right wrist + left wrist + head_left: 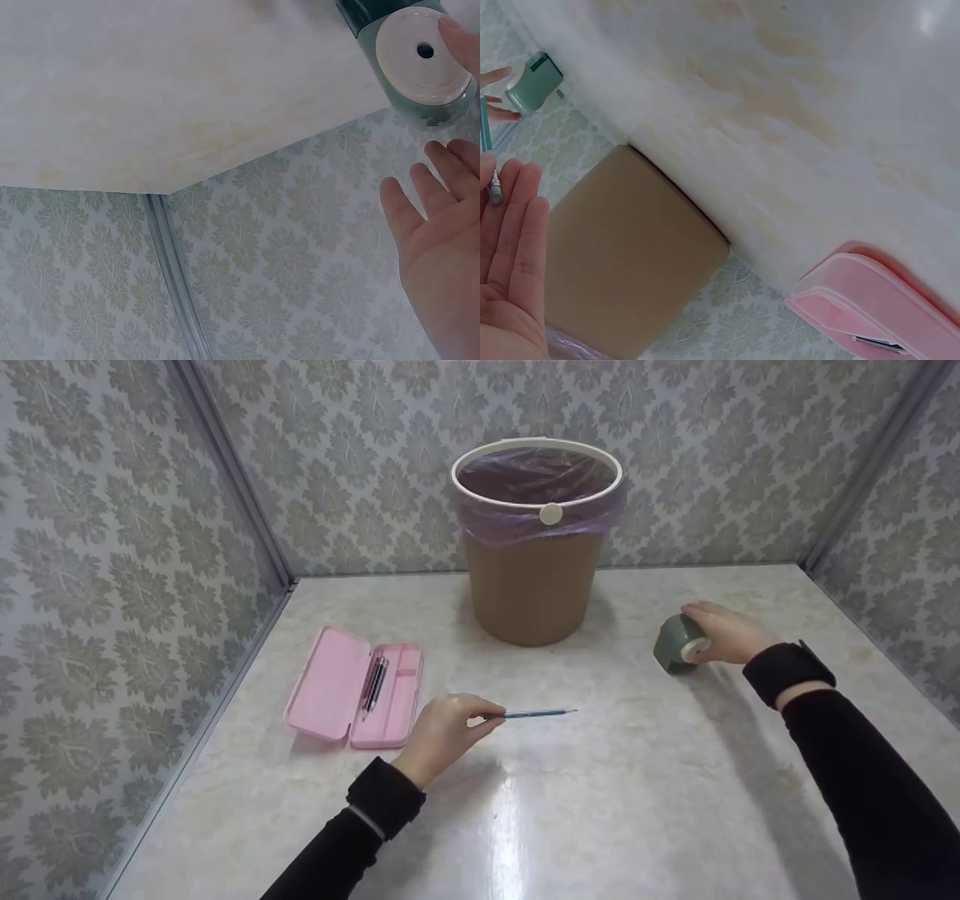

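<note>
My left hand (442, 735) pinches a blue pencil (538, 712) near its end, between thumb and forefinger, with the point toward the right. The wrist view shows the pencil's blunt end (495, 191) by the fingers. On the right, my right hand (731, 634) holds a green pencil sharpener (670, 643), its thumb near the white face (409, 71) with a dark round hole. Several fingers of that hand stretch out below the sharpener in the right wrist view. Left of the left hand lies an open pink pencil case (322, 690), with several dark pencils (373, 686) inside.
A tall brown bin (532, 577) with a white rim and purple liner (495, 521) stands at the back middle. Patterned walls (360, 457) bound the pale table (600, 810) at the back and sides.
</note>
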{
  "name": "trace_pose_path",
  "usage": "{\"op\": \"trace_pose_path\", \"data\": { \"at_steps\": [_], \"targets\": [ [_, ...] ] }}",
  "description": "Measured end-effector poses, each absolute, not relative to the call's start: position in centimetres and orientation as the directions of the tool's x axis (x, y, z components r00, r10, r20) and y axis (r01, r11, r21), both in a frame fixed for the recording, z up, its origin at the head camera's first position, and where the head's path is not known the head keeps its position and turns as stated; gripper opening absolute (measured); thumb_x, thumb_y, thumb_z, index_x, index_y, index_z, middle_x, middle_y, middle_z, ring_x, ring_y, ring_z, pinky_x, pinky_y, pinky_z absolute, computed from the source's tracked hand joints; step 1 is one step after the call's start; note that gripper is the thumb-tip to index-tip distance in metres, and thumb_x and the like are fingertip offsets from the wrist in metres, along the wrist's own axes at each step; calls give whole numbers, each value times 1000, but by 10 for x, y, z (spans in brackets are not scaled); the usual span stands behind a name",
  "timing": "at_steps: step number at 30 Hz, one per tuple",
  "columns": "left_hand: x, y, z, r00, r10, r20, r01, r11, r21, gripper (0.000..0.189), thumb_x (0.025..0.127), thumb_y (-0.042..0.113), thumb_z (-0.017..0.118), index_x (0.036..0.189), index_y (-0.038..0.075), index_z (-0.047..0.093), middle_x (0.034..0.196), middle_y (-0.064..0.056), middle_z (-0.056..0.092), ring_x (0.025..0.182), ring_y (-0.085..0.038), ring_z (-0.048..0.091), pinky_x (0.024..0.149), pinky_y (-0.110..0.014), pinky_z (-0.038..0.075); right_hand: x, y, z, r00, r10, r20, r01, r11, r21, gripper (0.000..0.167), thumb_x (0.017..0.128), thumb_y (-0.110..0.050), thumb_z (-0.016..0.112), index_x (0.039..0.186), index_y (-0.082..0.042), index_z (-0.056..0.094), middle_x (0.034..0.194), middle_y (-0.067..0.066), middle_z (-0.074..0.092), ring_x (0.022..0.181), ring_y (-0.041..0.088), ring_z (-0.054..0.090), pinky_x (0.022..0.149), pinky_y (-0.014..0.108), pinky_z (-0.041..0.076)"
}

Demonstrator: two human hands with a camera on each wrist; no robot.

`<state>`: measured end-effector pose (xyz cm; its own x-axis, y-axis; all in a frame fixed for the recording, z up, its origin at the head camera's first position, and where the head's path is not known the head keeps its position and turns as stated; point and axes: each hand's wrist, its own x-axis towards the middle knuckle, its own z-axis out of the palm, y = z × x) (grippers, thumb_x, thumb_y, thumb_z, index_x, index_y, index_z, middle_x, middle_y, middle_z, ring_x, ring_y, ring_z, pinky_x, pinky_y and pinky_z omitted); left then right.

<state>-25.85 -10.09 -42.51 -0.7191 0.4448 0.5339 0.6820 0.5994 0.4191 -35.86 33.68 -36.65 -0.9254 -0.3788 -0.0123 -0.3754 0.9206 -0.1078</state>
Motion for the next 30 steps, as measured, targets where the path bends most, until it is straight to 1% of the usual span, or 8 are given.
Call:
{"op": "trace_pose_path", "data": {
  "at_steps": [3, 7, 10, 14, 19, 25, 28, 30],
  "targets": [
    [-260, -101, -425, -723, 447, 527, 679, 599, 424, 12, 87, 12, 80, 99, 10, 83, 95, -3, 82, 89, -16, 78, 79, -32, 62, -362, 334, -364, -934, -350, -71, -341, 933, -113, 81, 88, -11, 77, 151, 14, 33, 155, 41, 34, 143, 57, 36, 117, 65, 35],
    [-261, -101, -427, -728, 445, 521, 674, 601, 429, 13, 88, 13, 80, 100, 10, 83, 95, -3, 82, 89, -15, 78, 80, -31, 62, -367, 330, -361, -935, -328, -134, -316, 943, -105, 79, 91, -14, 75, 153, 11, 34, 157, 38, 34, 144, 56, 36, 116, 65, 35],
    [-262, -101, -427, -735, 443, 514, 668, 605, 433, 13, 88, 13, 80, 100, 10, 83, 96, -2, 82, 90, -16, 78, 80, -31, 62, -371, 329, -361, -929, -340, -144, -330, 940, -87, 76, 90, -12, 76, 151, 11, 38, 153, 38, 40, 140, 55, 42, 112, 63, 40],
    [-263, -102, -427, -746, 440, 500, 658, 608, 445, 13, 88, 14, 79, 100, 10, 83, 98, -2, 82, 91, -16, 78, 79, -31, 62, -375, 329, -361, -921, -368, -130, -359, 930, -83, 73, 87, -9, 78, 146, 14, 42, 145, 39, 49, 130, 55, 51, 105, 61, 47],
    [-263, -102, -428, -753, 439, 491, 651, 604, 459, 13, 88, 12, 79, 100, 9, 83, 98, -4, 82, 92, -17, 78, 80, -32, 62, -376, 330, -360, -922, -362, -134, -351, 931, -102, 71, 86, -10, 79, 143, 16, 45, 138, 39, 54, 122, 53, 56, 100, 60, 50],
    [-264, -102, -430, -755, 438, 487, 648, 612, 454, 12, 89, 13, 79, 100, 10, 83, 97, -3, 82, 90, -17, 78, 79, -31, 62, -371, 326, -357, -942, -310, -128, -301, 950, -87, 66, 87, -21, 79, 135, 16, 52, 124, 35, 62, 109, 48, 62, 91, 58, 51],
    [-264, -103, -430, -759, 437, 482, 643, 616, 455, 13, 89, 13, 78, 101, 10, 83, 96, -3, 82, 90, -17, 78, 79, -32, 61, -368, 322, -354, -950, -288, -121, -281, 957, -73, 61, 87, -28, 79, 125, 14, 59, 112, 32, 66, 96, 43, 64, 82, 54, 52],
    [-263, -103, -430, -766, 434, 475, 636, 619, 461, 13, 89, 13, 78, 101, 10, 83, 97, -3, 82, 90, -17, 78, 79, -33, 61, -365, 317, -351, -953, -276, -123, -270, 961, -63, 55, 85, -34, 80, 113, 11, 64, 100, 26, 67, 84, 37, 62, 74, 48, 50]
  ]
}}
